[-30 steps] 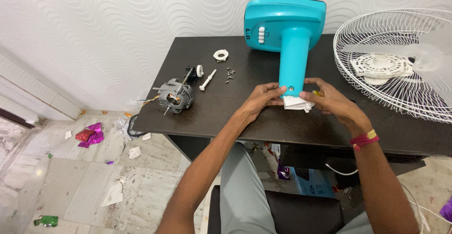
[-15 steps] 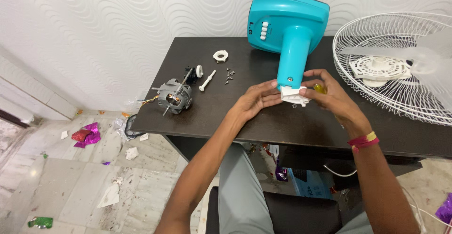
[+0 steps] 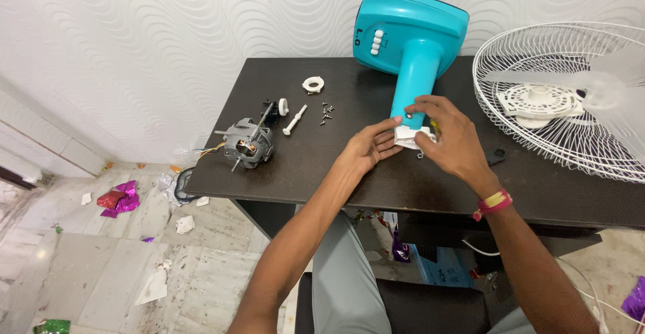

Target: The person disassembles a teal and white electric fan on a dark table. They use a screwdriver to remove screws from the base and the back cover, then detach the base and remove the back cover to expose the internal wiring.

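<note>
Both hands met at the lower end of the teal fan stand (image 3: 414, 72), which lay on the dark table (image 3: 376, 179) with its base up toward the wall. Left hand (image 3: 368, 149) rested palm-down on the table, fingers extended and touching the left edge of a small white fitting (image 3: 407, 136) at the end of the stand's neck. Right hand (image 3: 451, 136) arched over the same fitting from the right, thumb and forefinger brought together on its top. Whether they pinched the fitting itself or a small part on it could not be made out.

Just beside the right hand, a small black piece (image 3: 496, 153) lay on the table. Well to the right stood the white wire fan guard (image 3: 571, 99), flat on the tabletop.

Left of the left hand, well apart: the bare fan motor (image 3: 246, 145) with wires trailing off the table edge. Between it and the stand lay a white pin (image 3: 294, 120), a white ring (image 3: 312, 84) and a scatter of small screws (image 3: 326, 113). Red and yellow bands (image 3: 494, 202) circled the right wrist.
</note>
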